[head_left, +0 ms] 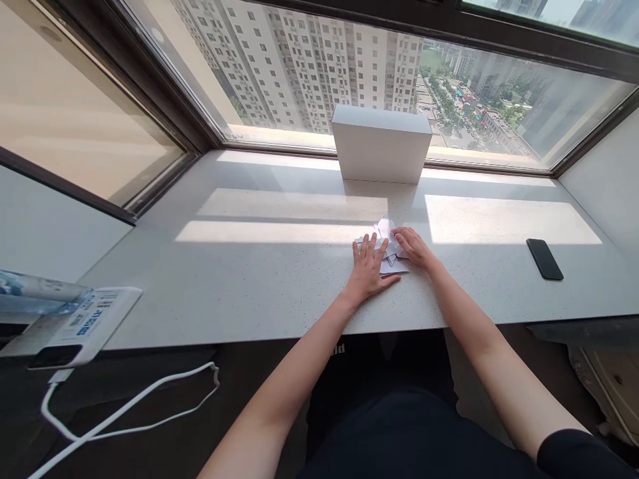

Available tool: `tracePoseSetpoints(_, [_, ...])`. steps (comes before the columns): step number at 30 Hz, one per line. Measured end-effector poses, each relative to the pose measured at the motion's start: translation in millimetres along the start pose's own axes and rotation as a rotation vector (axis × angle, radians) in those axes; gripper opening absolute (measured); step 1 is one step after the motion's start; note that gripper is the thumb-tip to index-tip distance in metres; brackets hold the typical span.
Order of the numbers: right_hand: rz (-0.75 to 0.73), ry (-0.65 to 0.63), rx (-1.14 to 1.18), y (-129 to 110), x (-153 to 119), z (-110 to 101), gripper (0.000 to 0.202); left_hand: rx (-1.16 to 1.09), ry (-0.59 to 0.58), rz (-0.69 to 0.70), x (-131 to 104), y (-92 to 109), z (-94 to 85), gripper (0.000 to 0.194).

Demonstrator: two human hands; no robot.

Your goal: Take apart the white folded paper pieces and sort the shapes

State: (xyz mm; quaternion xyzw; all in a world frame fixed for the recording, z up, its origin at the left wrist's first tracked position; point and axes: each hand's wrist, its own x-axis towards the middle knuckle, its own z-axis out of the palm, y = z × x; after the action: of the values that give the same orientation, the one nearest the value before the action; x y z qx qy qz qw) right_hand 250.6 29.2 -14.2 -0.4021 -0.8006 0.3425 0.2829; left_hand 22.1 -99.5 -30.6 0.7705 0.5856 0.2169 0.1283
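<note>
Several overlapping pieces of white folded paper (385, 229) lie in a small heap on the pale speckled sill, close to its front edge. My left hand (368, 269) rests flat at the heap's left side, fingers spread, with the fingertips over the paper and the thumb stretched to the right below it. On the heap's right side, my right hand (413, 246) is bent over the paper, its fingertips touching the pieces. Whether it grips one cannot be made out. A flat white piece shows between the hands at the bottom.
A white box (382, 150) stands upright against the window behind the paper. A black phone (544, 259) lies at the right. At the far left are a white power bank (112, 319) with a cable (150, 386) and a plastic-wrapped item (40, 293).
</note>
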Motion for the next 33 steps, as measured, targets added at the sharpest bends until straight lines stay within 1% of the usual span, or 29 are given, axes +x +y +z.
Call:
tracePoseSetpoints(3, [-0.012, 0.093, 0.006, 0.9, -4.3, 3.1, 0.093, 0.021, 0.004, -0.040, -0.1, 2.6, 0.6, 0.132])
tracePoseSetpoints(4, [-0.009, 0.104, 0.000, 1.7, -5.3, 4.1, 0.094, 0.024, 0.013, -0.051, 0.0, 2.9, 1.1, 0.133])
tracePoseSetpoints(6, [-0.005, 0.075, -0.017, 3.4, -6.3, 6.1, 0.093, 0.024, 0.032, -0.066, 0.8, 2.8, 2.4, 0.135])
tracePoseSetpoints(8, [-0.006, 0.038, -0.022, 4.4, -6.9, 7.8, 0.087, 0.019, 0.043, -0.071, 2.3, 2.5, 3.5, 0.137])
tracePoseSetpoints(12, [-0.034, 0.058, -0.024, 2.8, -9.1, 9.5, 0.082, 0.022, 0.022, -0.069, 5.6, 4.1, 2.4, 0.136])
tracePoseSetpoints(16, [-0.034, 0.006, 0.006, -2.9, -13.1, 7.7, 0.086, 0.030, -0.001, -0.076, 7.3, 8.3, -1.3, 0.135])
tracePoseSetpoints(19, [-0.010, 0.031, 0.096, -7.8, -17.0, 4.0, 0.091, 0.023, -0.006, -0.073, 8.7, 12.9, -1.4, 0.135])
tracePoseSetpoints(22, [0.016, 0.054, 0.234, -10.9, -21.0, 0.4, 0.100, 0.020, -0.018, -0.076, 12.0, 20.8, 3.4, 0.136])
tracePoseSetpoints(24, [0.022, 0.125, 0.254, -11.3, -23.4, -0.6, 0.104, 0.019, -0.020, -0.092, 15.6, 27.2, 9.0, 0.132])
tracePoseSetpoints(26, [0.037, 0.283, 0.213, -10.3, -25.5, -0.6, 0.102, 0.013, -0.017, -0.113, 20.3, 32.4, 14.8, 0.125])
tracePoseSetpoints(28, [0.066, 0.455, 0.162, -8.5, -27.1, -0.1, 0.096, 0.007, -0.008, -0.131, 26.3, 33.7, 18.5, 0.112])
tracePoseSetpoints(30, [0.096, 0.566, 0.147, -6.5, -27.8, 0.5, 0.090, 0.013, 0.015, -0.154, 33.4, 28.5, 17.9, 0.097])
tracePoseSetpoints(33, [0.112, 0.612, 0.151, -4.7, -27.4, 2.0, 0.082, 0.030, 0.078, -0.228, 44.1, 6.4, 5.9, 0.080])
